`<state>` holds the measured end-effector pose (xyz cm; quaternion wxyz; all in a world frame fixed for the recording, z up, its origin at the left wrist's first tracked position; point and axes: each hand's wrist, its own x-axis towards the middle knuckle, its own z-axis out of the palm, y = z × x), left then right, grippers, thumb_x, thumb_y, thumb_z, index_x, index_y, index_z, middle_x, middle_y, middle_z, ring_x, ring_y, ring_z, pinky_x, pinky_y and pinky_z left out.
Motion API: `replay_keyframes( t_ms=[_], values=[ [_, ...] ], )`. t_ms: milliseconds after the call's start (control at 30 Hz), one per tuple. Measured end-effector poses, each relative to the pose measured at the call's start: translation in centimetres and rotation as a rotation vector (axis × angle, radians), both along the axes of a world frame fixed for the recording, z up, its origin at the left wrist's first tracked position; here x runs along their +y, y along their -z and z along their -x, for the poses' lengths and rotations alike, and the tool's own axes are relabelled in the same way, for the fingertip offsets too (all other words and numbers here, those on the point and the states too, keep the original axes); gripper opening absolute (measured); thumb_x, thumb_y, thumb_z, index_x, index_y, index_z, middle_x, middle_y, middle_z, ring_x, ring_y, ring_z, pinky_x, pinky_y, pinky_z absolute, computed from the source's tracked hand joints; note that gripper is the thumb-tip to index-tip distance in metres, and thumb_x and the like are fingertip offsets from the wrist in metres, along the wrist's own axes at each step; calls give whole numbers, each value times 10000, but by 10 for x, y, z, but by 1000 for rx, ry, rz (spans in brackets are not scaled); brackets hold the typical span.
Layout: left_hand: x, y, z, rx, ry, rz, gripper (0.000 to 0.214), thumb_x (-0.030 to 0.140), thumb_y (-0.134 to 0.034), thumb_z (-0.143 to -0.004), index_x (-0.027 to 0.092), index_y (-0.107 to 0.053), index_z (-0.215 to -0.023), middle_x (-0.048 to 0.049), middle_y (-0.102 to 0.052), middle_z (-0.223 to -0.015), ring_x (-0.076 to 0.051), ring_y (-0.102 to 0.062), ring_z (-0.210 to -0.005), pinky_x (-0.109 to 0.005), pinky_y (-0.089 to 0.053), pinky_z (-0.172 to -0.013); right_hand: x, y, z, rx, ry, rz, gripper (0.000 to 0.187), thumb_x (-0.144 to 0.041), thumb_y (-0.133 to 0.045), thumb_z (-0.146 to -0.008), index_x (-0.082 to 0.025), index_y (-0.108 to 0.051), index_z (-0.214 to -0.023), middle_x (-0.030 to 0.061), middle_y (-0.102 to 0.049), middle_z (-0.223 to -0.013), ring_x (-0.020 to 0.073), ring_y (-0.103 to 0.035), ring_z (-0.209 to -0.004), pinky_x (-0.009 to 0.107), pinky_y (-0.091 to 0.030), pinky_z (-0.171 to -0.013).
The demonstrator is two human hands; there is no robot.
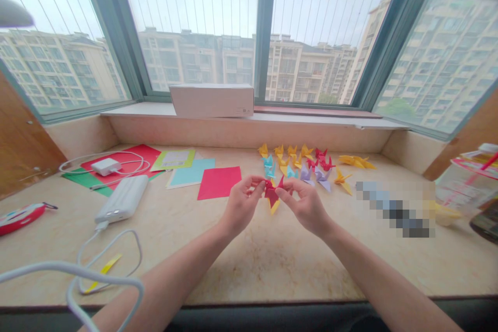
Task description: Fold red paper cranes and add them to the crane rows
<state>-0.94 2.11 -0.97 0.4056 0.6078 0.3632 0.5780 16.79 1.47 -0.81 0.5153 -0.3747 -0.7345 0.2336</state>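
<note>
My left hand (241, 203) and my right hand (306, 204) meet above the middle of the stone counter (249, 259). Both pinch a small folded paper crane (272, 194), red with a yellow underside, held between the fingertips just above the surface. Behind it stand several finished paper cranes (303, 163) in yellow, blue, red and purple. A flat red paper square (219, 182) lies just left of my left hand.
Sheets of coloured paper (182, 168) lie at the back left with a white charger (106, 166) on them. A white power bank (122, 198) with cable sits left. A white box (212, 99) rests on the window sill. A plastic container (462, 187) stands at the right.
</note>
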Motion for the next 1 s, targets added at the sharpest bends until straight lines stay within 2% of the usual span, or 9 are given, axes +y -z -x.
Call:
replay_keyframes(
  t_ms=[167,300,400,533,633,733,800,900,1000],
  values=[
    [1,-2,1,-8,17,1,214,361,-665,-846,148,-645,-854,-33,-679,-779,-150,-638,-720,-266,-512,-674,-1,-1,-1,-7,18,-7,160,-319,-631,-895,-205,-683,-795,6,-665,-739,160,-552,-698,297,-429,-688],
    [2,0,0,-1,-7,80,302,443,-644,-852,150,-614,-918,-51,-683,-809,-168,-644,-713,-272,-518,-597,3,1,-4,43,197,-80,177,-336,-640,-891,-204,-685,-782,11,-647,-713,160,-530,-660,308,-426,-668],
    [0,5,-4,90,65,127,333,466,-650,-849,138,-629,-897,-66,-691,-807,-169,-644,-717,-279,-520,-622,5,4,-5,46,255,-179,163,-320,-666,-877,-206,-687,-763,15,-637,-708,165,-540,-660,314,-430,-662],
    [-3,7,-8,73,172,117,341,452,-662,-853,134,-656,-976,-88,-712,-923,-171,-658,-787,-292,-530,-704,1,5,-1,40,92,-207,145,-330,-675,-879,-212,-719,-808,37,-672,-797,178,-599,-734,321,-464,-707],
    [-3,6,-5,-8,229,100,326,452,-672,-850,133,-659,-918,-60,-699,-828,-149,-641,-706,-277,-523,-669,-3,3,1,65,-7,-151,210,-365,-611,-923,-219,-745,-852,54,-685,-847,190,-626,-818,326,-480,-754],
    [-4,3,-3,-56,297,93,297,429,-683,-849,135,-658,-888,-31,-670,-735,-133,-617,-650,-258,-505,-633,-1,-1,-1,113,-18,18,260,-425,-620,-908,-224,-733,-1028,78,-695,-1002,198,-637,-862,333,-495,-759],
    [-5,1,-3,-59,325,82,288,420,-677,-857,133,-658,-873,-25,-657,-706,-128,-602,-636,-250,-491,-619,1,-4,-3,102,-112,170,346,-464,-649,-879,-221,-705,-1118,89,-698,-1083,203,-655,-862,340,-507,-759],
    [-5,0,-3,-45,328,81,302,427,-660,-868,125,-660,-882,-18,-633,-664,-120,-571,-597,-243,-464,-586,3,-7,-5,73,-258,304,334,-484,-662,-861,-194,-732,-1011,77,-739,-957,208,-679,-817,344,-515,-759],
    [-4,-1,-2,-24,305,97,313,433,-656,-868,121,-651,-878,-13,-619,-645,-118,-555,-576,-243,-452,-570,2,-8,-5,67,-161,245,279,-455,-683,-852,-201,-746,-948,53,-738,-851,194,-662,-766,325,-500,-727]
  ],
)
